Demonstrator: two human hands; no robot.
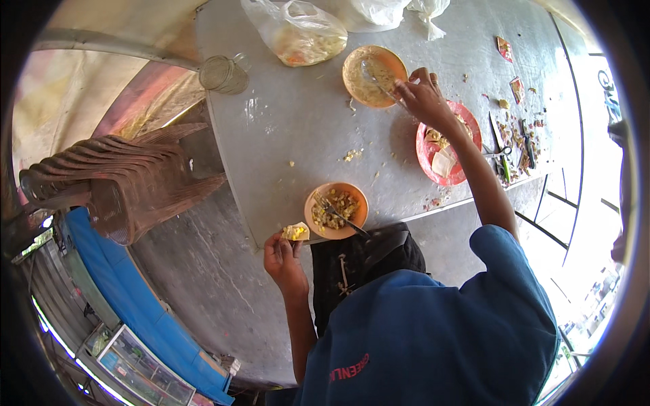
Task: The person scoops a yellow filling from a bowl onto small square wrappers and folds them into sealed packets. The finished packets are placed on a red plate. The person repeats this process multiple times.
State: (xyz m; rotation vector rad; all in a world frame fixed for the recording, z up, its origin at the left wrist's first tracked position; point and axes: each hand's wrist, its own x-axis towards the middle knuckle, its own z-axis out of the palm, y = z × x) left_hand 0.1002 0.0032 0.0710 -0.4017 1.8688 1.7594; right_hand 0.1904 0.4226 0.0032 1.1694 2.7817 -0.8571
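Between the fingers of my left hand is a pale dough wrapper with yellow, chunky filling on it. Just right of it, an orange bowl holds chopped filling, and a fork leans in it. My right hand reaches across the table and is closed on a spoon. The spoon's head is in a second orange bowl, which contains a thin, pale mixture. Partly behind my right forearm lies a red plate with wrappers and folded pieces.
A clear glass mug stands at the table's far left corner. Plastic bags sit at the back. Scissors, knives and scraps lie at the right. Stacked brown chairs are left of the metal table.
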